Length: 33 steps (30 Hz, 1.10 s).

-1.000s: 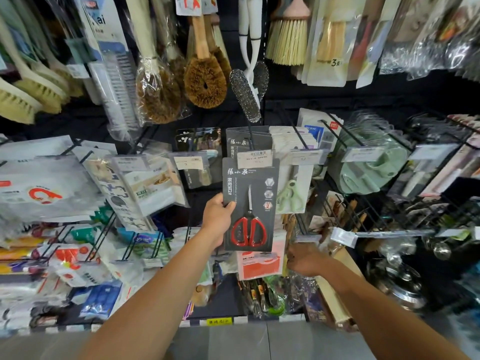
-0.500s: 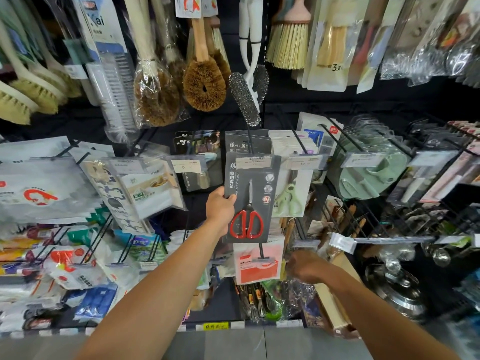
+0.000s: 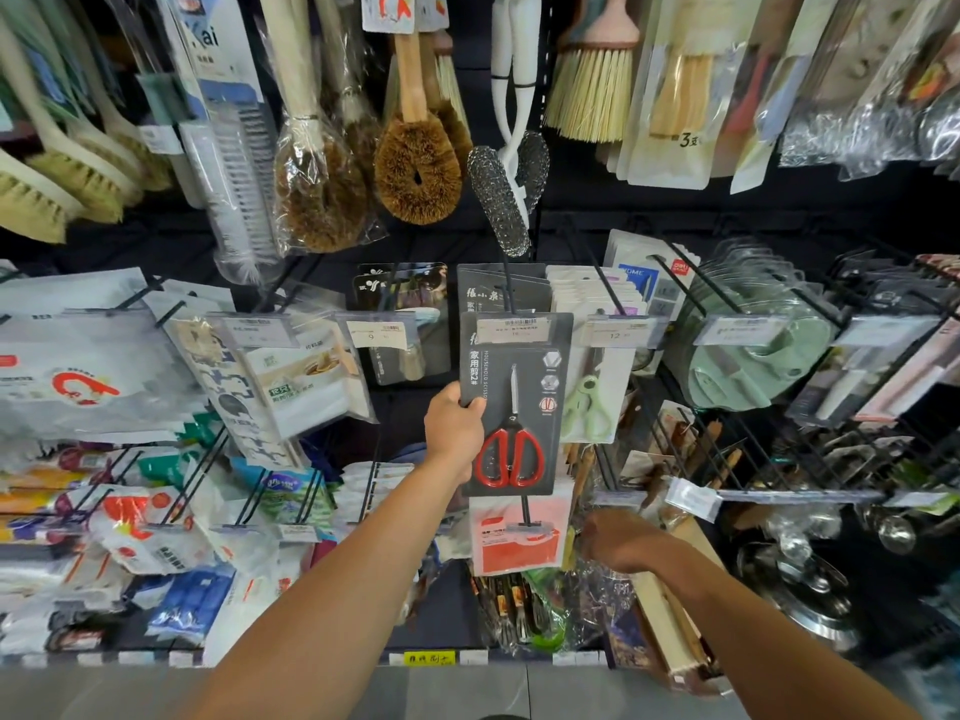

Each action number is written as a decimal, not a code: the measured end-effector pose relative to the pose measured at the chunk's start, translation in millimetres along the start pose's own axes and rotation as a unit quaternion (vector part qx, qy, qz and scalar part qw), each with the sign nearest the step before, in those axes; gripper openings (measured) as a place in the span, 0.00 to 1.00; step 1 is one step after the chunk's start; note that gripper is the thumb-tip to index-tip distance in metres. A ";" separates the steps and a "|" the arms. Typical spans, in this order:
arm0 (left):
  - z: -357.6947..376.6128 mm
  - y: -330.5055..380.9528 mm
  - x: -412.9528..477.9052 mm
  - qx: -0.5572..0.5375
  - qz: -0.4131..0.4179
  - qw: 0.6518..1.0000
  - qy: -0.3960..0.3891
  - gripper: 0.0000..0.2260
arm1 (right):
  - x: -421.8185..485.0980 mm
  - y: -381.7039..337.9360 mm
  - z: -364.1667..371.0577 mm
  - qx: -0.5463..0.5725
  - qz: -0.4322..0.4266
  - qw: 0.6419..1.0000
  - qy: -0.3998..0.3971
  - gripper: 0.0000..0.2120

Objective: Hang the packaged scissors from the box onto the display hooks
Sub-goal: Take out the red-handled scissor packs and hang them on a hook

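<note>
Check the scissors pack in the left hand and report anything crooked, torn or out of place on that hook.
Nothing stands out. The scissors pack hangs roughly upright under the price tag, gripped at its left edge by the left hand; the card looks untorn. Whether its hole is on the hook cannot be told.

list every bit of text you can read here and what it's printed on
"HOUSEHOLD SCISSORS" and "家用剪2#": dark scissors pack held in the left hand.
"Kai": white comb pack.
"3支": pale brush pouch.
"12": price tag.
"9": price tag.
Other tags and the yellow shelf label: too blurred to read.
</note>
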<state>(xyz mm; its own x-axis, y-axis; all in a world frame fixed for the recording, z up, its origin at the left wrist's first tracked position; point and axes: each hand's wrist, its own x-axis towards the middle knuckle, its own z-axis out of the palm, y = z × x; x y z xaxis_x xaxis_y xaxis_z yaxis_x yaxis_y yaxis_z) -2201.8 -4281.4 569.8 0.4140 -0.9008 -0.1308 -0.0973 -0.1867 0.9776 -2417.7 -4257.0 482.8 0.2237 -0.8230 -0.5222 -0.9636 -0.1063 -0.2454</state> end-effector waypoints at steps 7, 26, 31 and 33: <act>-12.9 -3.5 -2.4 0.025 0.036 0.999 -0.003 0.10 | 8.7 2.7 0.3 -0.004 -0.006 1.000 0.008 0.15; -4.4 4.9 14.4 0.014 0.010 1.000 -0.011 0.08 | 3.3 5.5 12.4 0.019 -0.017 0.999 -0.020 0.14; -2.4 5.5 14.2 0.048 0.021 0.998 0.021 0.07 | -1.1 11.8 14.1 0.039 0.000 0.999 -0.029 0.14; -1.4 -1.3 10.0 0.039 0.006 0.999 0.019 0.07 | -3.6 13.7 15.7 0.044 0.006 0.999 -0.027 0.15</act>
<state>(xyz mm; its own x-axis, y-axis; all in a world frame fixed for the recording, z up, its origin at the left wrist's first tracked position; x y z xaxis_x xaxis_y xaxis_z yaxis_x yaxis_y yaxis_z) -2196.3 -4289.6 567.5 0.4464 -0.8878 -0.1117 -0.1717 -0.2075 0.9631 -2429.4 -4246.7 468.5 0.2222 -0.7923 -0.5682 -0.9503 -0.0456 -0.3080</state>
